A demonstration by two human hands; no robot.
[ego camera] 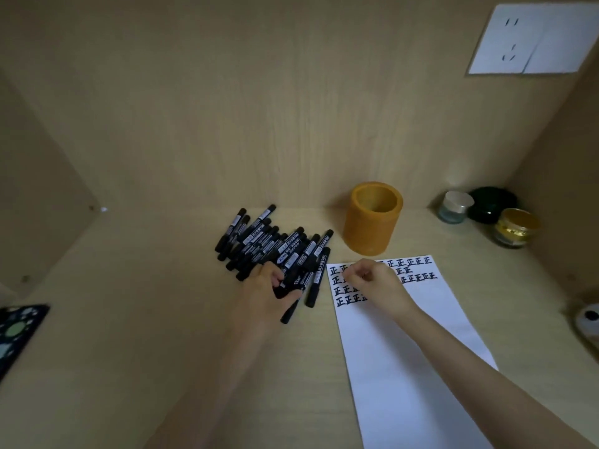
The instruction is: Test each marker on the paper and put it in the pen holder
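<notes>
Orange holder [372,231] between marker pile [269,244] and 3 jars [490,210]

The light is dim and warm, so all the wood looks yellow-brown. A small bright patch glows on the back wall [291,108] just above the clear jar [455,207], and the gold lid [518,220] beside it glints. Shadows on the desk [129,319] are pale and soft. The picture is a bit fuzzy: the label on each marker [293,260] is too blurry to read, and the right hand [369,275] looks smeared. Near the edges things bend, so the wall socket [531,40] looks slanted.
</notes>
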